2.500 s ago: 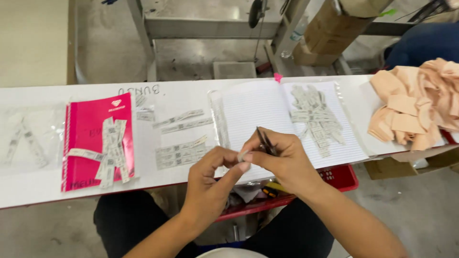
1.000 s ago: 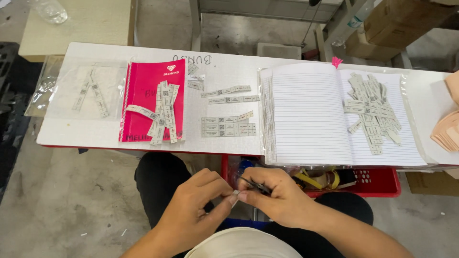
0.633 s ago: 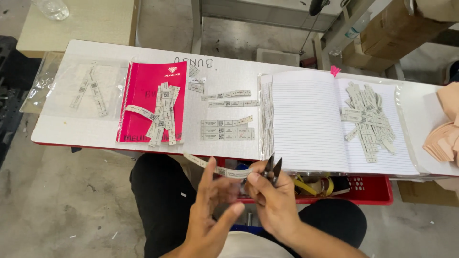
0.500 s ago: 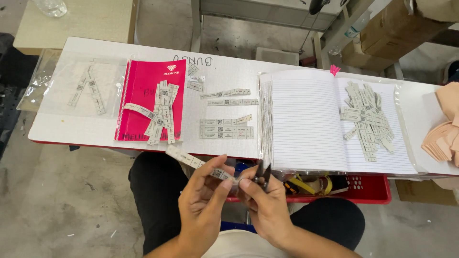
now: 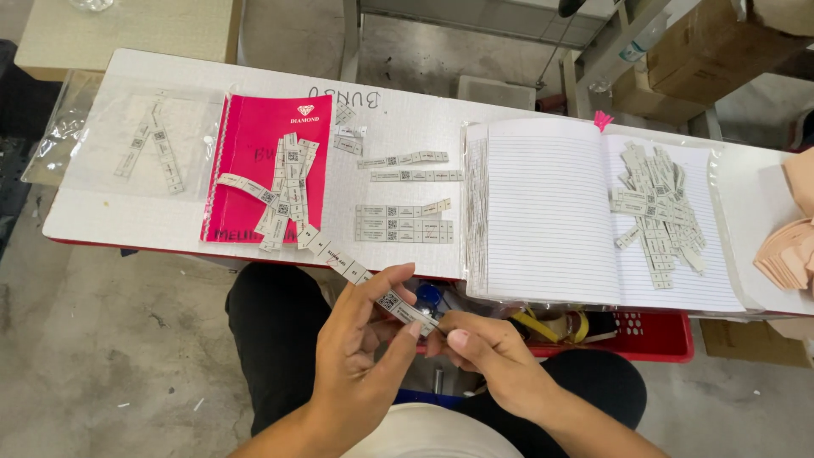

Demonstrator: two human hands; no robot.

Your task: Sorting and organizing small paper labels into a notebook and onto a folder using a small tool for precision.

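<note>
Label strip [image 5: 365, 280] stretches between left hand [image 5: 360, 356] and right hand [image 5: 487, 356].

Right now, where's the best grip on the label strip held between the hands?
Probably the free far end of the label strip, pinched flat from above-left. It slants up-left from the left hand and right hand, which cover its near end; being thin and flat, it suits a face-to-face pinch.

Fabric pile [image 5: 788, 246] cut by right edge; red crate [image 5: 653, 332] mostly under table [image 5: 424, 127]; label print unreadable.
</note>
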